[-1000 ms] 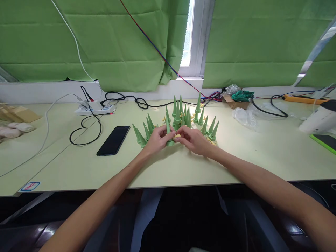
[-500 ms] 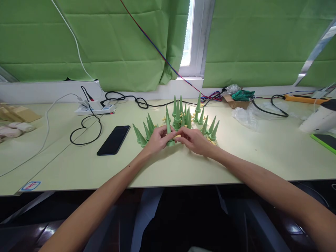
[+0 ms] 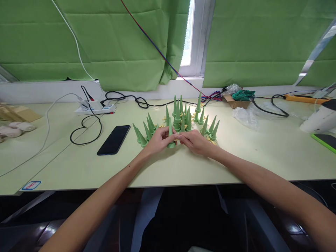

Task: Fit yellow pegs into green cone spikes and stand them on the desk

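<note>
My left hand (image 3: 158, 140) is closed around a green plastic plant watering spike (image 3: 170, 131), which stands point up with its wide collar at the bottom. My right hand (image 3: 196, 141) pinches at the spike's side, its fingertips meeting my left thumb. The small yellow valve piece in that pinch is mostly covered by the fingers. Behind the hands, several more green spikes (image 3: 177, 113) stand point up in a cluster. Others stand at the left (image 3: 141, 138) and at the right (image 3: 214, 131), with small yellow pieces (image 3: 210, 140) lying among them.
A black phone (image 3: 113, 140) lies left of the hands. Behind it are a white power strip (image 3: 95, 110) and a looped black cable (image 3: 100, 126). At the back right stand a small cardboard box (image 3: 236, 102) and crumpled clear plastic (image 3: 245, 117). The table's front edge runs below my forearms.
The held spike has shifted slightly right and is more upright. My right fingertips have closed in against my left thumb, covering the yellow piece that showed between the hands.
</note>
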Tool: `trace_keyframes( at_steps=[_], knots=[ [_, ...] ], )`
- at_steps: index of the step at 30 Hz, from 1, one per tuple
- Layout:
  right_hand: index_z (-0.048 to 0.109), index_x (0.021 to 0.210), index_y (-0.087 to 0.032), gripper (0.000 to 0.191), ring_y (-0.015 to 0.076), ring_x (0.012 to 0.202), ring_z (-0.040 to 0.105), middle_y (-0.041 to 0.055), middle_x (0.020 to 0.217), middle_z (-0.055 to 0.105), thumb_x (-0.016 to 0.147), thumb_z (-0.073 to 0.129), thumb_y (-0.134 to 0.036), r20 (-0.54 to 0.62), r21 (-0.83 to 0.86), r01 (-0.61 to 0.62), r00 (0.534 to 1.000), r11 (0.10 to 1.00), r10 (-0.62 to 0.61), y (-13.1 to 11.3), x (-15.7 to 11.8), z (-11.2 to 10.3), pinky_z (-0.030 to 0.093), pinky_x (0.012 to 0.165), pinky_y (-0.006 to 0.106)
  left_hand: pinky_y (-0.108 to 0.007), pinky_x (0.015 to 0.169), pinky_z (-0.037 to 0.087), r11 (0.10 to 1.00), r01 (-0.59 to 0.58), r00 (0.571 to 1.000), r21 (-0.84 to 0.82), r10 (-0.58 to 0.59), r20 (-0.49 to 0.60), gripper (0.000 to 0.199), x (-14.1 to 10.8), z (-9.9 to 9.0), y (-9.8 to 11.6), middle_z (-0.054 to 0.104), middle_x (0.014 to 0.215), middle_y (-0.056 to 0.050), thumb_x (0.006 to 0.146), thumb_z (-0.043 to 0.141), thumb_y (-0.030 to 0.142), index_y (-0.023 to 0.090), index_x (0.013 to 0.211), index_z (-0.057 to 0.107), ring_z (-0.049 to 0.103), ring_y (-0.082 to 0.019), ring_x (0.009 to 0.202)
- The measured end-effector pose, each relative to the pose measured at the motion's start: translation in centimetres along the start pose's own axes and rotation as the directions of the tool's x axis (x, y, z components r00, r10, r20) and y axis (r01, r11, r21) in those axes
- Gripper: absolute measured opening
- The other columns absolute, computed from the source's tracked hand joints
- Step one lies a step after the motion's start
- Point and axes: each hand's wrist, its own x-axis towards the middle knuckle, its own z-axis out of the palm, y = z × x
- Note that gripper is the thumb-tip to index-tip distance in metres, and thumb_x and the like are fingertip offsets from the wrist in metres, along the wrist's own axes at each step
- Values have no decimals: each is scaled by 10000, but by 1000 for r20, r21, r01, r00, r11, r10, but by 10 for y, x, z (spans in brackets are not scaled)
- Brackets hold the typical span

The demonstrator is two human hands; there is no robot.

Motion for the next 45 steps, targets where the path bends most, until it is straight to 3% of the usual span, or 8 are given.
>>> trace_keyframes(
  at_steps=[5,11,20,25,32,36,42,45],
  knots=[
    [542,749,-182,416,102,530,427,-35,584,488,1048,343,-393,-11,41,-90,996,995,90,-6,-1,-2,315,588,256,-183,390,274,998,28,999,-52,-29,-24,291,1,0,1,640,694,-12,849,664,433,146,828,622,409,-49,450],
    [526,1026,-175,163,103,542,457,-47,662,533,961,553,-323,-90,163,4,996,987,11,-3,-2,1,354,568,245,-181,333,184,979,89,986,-181,-112,-121,302,2,0,-1,482,559,55,839,670,454,167,807,582,231,-27,383],
    [536,848,-189,210,104,542,439,-32,641,537,1006,446,-294,-84,97,39,996,995,-31,-1,-2,1,354,589,251,-173,345,210,986,72,992,-153,-86,-87,304,2,0,0,592,639,8,827,689,442,152,812,600,307,-31,408],
    [519,1031,-188,129,105,526,435,-54,634,534,980,512,-306,-69,163,-1,998,987,12,-2,-3,1,356,572,248,-176,346,212,985,77,990,-153,-94,-105,308,2,1,1,561,613,19,824,688,451,157,814,598,280,-30,406],
    [522,887,-197,198,96,502,406,-46,627,523,1013,438,-325,-62,129,2,998,992,6,-1,-3,1,341,558,254,-175,348,214,990,59,993,-131,-71,-90,285,3,0,-2,585,643,9,831,685,433,159,811,608,314,-33,415],
    [515,1024,-187,146,102,505,410,-76,593,465,974,533,-323,-60,140,-2,998,990,11,-1,-3,1,328,551,250,-173,347,212,988,66,989,-142,-84,-124,287,2,0,-2,444,556,53,836,679,438,163,794,607,269,-32,410],
    [516,912,-191,160,97,514,412,-56,620,504,1007,453,-303,-37,112,-12,999,994,17,-3,-3,0,331,575,255,-178,346,198,988,60,992,-141,-75,-104,281,2,1,-1,569,641,12,820,694,428,160,803,609,316,-39,430],
    [520,1002,-185,119,104,511,409,-78,581,456,985,501,-302,-42,107,-24,999,994,29,-4,-3,0,322,568,252,-181,349,201,989,52,990,-138,-70,-125,290,2,1,-2,447,555,50,824,689,439,163,788,611,279,-37,415]
  ],
)
